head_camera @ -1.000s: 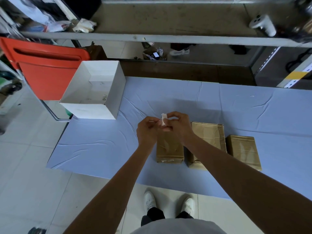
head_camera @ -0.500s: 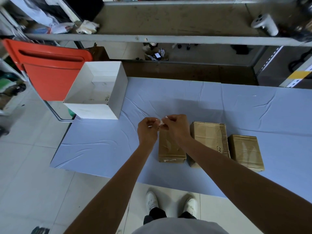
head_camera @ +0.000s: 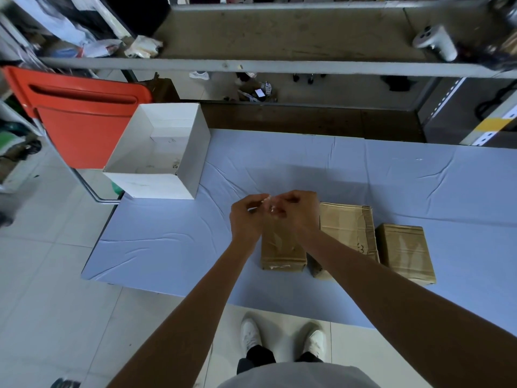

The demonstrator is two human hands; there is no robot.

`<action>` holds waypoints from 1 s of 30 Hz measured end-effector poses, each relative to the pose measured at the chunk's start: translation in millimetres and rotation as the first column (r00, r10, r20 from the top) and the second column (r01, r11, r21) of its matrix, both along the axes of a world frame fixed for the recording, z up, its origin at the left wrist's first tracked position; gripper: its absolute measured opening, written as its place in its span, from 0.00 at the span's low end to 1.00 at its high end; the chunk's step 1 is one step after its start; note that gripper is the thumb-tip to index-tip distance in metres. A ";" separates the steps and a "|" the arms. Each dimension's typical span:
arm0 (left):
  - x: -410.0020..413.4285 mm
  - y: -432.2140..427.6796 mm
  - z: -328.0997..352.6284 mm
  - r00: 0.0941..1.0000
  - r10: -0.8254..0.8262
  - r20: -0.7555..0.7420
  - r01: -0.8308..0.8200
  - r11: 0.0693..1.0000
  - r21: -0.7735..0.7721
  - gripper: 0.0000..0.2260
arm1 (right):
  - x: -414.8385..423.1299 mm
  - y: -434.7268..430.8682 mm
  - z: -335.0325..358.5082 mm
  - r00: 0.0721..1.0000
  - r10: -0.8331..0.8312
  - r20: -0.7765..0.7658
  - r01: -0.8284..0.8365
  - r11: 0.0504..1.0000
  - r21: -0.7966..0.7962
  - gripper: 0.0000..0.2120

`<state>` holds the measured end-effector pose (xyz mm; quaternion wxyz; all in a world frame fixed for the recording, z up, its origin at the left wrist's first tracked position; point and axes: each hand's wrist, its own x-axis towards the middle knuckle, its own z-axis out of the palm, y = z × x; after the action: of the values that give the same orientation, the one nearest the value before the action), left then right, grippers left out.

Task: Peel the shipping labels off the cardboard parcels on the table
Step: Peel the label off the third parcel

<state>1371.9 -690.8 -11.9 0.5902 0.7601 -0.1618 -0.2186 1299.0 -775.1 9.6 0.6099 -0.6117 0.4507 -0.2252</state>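
Observation:
Three brown cardboard parcels lie side by side on the blue-covered table (head_camera: 167, 242): a left parcel (head_camera: 281, 249), a middle parcel (head_camera: 347, 229) and a right parcel (head_camera: 404, 252). Above the far end of the left parcel my left hand (head_camera: 247, 217) and my right hand (head_camera: 298, 212) meet. Between their fingertips they pinch a small crumpled white label scrap (head_camera: 269, 202). No label shows on the visible parcel tops.
An open white box (head_camera: 159, 152) stands on the table's far left corner. A red chair (head_camera: 81, 119) is beside it, off the table. A metal shelf rail (head_camera: 251, 64) runs across the back with a white controller (head_camera: 436, 42) on the shelf.
The white label piece stood up larger between my fingers a second ago; now it is squeezed smaller between both hands. The hands stay above the left parcel.

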 end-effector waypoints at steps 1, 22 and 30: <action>0.0 -0.6 0.3 1.000 -0.023 0.013 0.023 1.000 0.009 0.05 | -1.3 -2.0 0.3 1.000 -0.012 0.015 0.011 0.998 0.059 0.04; 16.2 -3.5 4.2 0.993 -0.020 -0.118 0.020 1.000 0.000 0.14 | 0.7 -6.6 2.6 0.995 0.070 0.069 -0.073 0.996 0.044 0.06; 7.3 -2.0 6.9 0.982 0.015 -0.186 -0.016 1.000 -0.004 0.15 | -2.3 -16.2 3.5 0.954 0.299 -0.029 -0.299 0.937 -0.178 0.09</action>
<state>1379.2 -692.8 -5.0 0.6064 0.7360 -0.1007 -0.2835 1296.7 -791.3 13.0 0.5787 -0.7260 0.3305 -0.1695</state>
